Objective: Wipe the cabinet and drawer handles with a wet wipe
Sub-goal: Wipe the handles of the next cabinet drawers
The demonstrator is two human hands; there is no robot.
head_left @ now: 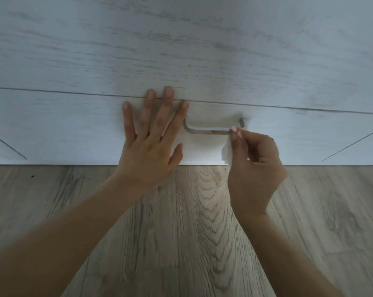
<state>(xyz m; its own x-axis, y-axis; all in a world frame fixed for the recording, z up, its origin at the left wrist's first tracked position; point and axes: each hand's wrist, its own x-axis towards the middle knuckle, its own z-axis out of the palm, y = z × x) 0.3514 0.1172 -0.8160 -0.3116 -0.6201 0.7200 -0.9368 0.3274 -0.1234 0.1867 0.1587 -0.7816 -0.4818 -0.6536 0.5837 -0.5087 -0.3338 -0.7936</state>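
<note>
A grey metal bar handle [207, 131] sticks out from the lowest white wood-grain drawer front [74, 127]. My right hand [254, 168] pinches a white wet wipe [227, 152] against the right end of the handle's bar, with the wipe hanging below the fingers. A small rusty spot shows on the bar just left of the wipe. My left hand [153, 138] lies flat with fingers spread on the drawer front, just left of the handle, its fingertips reaching the seam above.
Another white drawer or cabinet front [181, 50] fills the view above the seam. Below the bottom drawer's edge runs a light wood-grain laminate floor [181, 232]. Both my forearms reach in from the bottom of the view.
</note>
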